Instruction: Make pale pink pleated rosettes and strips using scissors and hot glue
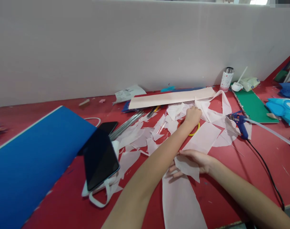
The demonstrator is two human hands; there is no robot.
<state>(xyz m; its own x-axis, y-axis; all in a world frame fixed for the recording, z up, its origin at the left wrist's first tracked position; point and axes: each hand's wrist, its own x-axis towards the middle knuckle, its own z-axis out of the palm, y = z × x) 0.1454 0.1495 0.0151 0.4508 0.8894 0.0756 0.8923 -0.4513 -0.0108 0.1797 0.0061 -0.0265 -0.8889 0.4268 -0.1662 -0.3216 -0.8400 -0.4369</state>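
Note:
My left hand [193, 116] reaches far across the red table, its fingers curled down at a heap of thin whitish-pink sheet scraps [175, 111]; what it grips is hidden. A yellow ring [194, 130] shows just below that wrist. Lower down, my right hand [203, 161] is turned palm inward, with a small pale sheet piece [188, 167] held between thumb and fingers. Beneath its fingertips lies a long pale strip [181, 203] running toward the near edge. Another pale rectangular strip [204, 136] lies just beyond this hand.
A blue glue gun [241, 124] with a long clear stick and black cord is at right. Left are a dark tablet [100, 159] and a large blue board [44, 159]. Behind stand a long cream board [171, 98], a bottle [227, 79] and a green board [254, 106].

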